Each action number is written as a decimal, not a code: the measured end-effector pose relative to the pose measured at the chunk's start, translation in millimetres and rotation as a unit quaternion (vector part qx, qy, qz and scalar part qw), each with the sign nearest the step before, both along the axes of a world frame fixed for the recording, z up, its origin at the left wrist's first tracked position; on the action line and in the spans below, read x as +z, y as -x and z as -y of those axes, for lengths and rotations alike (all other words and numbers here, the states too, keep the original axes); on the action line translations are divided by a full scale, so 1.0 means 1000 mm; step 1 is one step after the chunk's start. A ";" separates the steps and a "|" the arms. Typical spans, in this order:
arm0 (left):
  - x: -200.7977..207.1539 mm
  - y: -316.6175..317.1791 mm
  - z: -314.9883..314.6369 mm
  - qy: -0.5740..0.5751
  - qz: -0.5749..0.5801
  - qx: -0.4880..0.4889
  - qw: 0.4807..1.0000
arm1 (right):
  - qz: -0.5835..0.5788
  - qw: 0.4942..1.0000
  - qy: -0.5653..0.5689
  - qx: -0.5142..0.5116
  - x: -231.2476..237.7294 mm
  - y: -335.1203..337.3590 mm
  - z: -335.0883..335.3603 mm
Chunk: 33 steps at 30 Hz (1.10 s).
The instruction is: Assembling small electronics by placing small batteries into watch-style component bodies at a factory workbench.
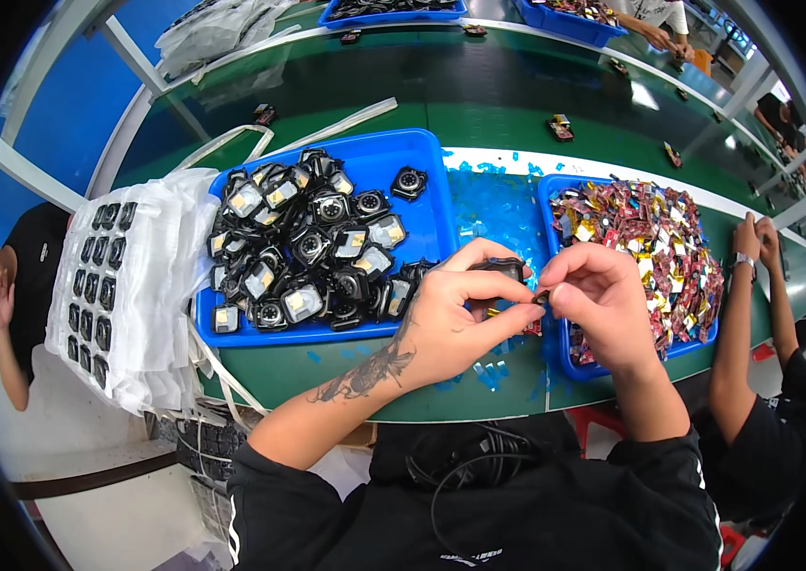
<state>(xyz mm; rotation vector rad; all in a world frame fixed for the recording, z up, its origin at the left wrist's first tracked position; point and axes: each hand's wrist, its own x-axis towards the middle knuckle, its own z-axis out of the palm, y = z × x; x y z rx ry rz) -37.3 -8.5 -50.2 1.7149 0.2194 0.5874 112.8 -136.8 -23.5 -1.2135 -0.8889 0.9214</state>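
Note:
My left hand [455, 309] is closed around a black smartwatch case [506, 267], its thumb and fingers curled at the near side. Close against it, my right hand [603, 305] pinches with thumb and index finger. A tiny dark piece [542, 297] shows where the fingertips of both hands meet; what the right fingers grip is too small to make out. Under the hands, part of a small red and yellow circuit board [532, 327] shows. Left of them, a blue bin [430, 228] holds a heap of black watch cases [313, 249].
On the right, another blue bin [549, 219] is full of small red and yellow circuit boards [650, 252]. Blue film scraps [493, 214] litter the green table between them. Stacked white trays [151, 285] stand at the left. Boards dot the far green belt [489, 86]. Co-workers sit on both sides.

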 end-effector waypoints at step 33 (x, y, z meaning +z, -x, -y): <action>-0.006 -0.003 -0.015 0.024 -0.052 -0.008 0.998 | 0.332 0.941 -0.010 -0.070 -0.012 0.006 0.002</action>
